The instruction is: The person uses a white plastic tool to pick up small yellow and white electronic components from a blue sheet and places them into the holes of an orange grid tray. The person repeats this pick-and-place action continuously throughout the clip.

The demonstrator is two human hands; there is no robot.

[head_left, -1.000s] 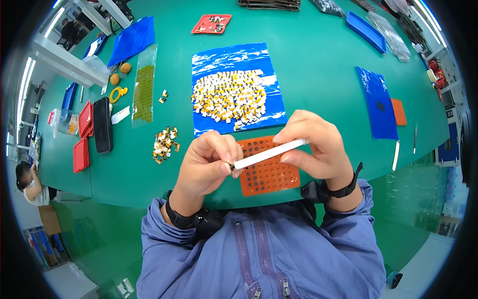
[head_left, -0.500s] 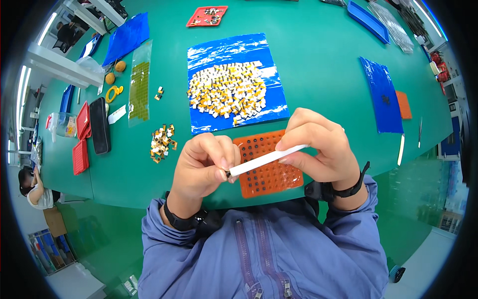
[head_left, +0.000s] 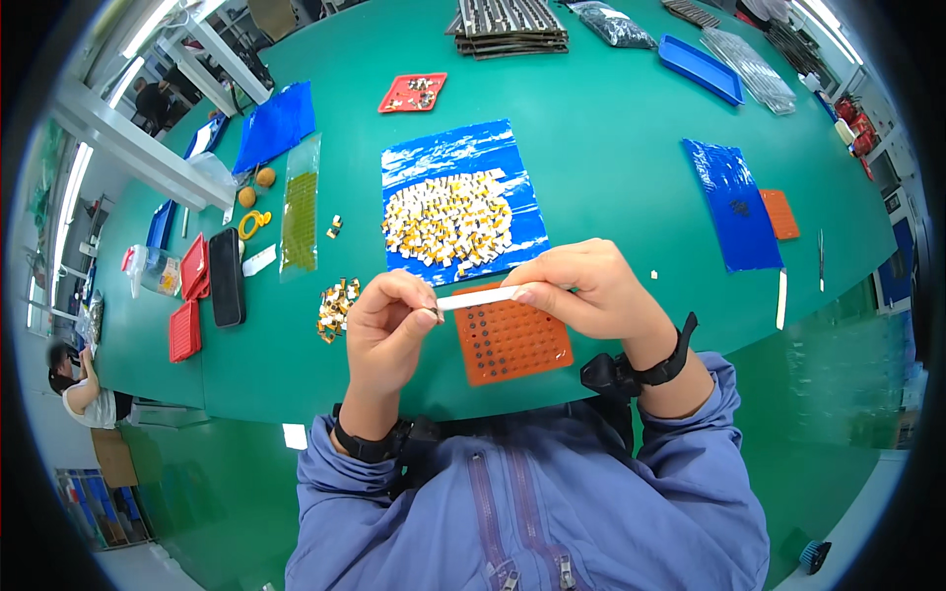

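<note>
Between finger and thumb, my left hand [head_left: 387, 330] pinches a tiny dark part [head_left: 436, 313], mostly hidden by the fingertips. My right hand [head_left: 581, 293] is closed on a slim white flat stick [head_left: 477, 298], whose left tip meets the tiny part. Both hands are raised over the far edge of an orange tray [head_left: 514, 347] with rows of small holes. Black round pieces sit in the tray's left rows. Beyond, a blue sheet [head_left: 453, 145] carries a heap of small white-and-yellow parts [head_left: 448, 222]. A smaller pile of such parts [head_left: 335, 307] lies just left of my left hand.
Left on the green table lie a black phone [head_left: 228, 278], red trays [head_left: 184, 330], yellow scissors [head_left: 253, 225] and a bagged yellow-green sheet [head_left: 301, 207]. A red tray [head_left: 413, 93] stands farther back. Rightward are a blue sheet [head_left: 734, 212], tweezers [head_left: 821, 260] and a white strip [head_left: 781, 298].
The white stick has swung from a slant to nearly level, and my right hand has come closer to my left. The whole view has shifted, showing more of the table's far side.
</note>
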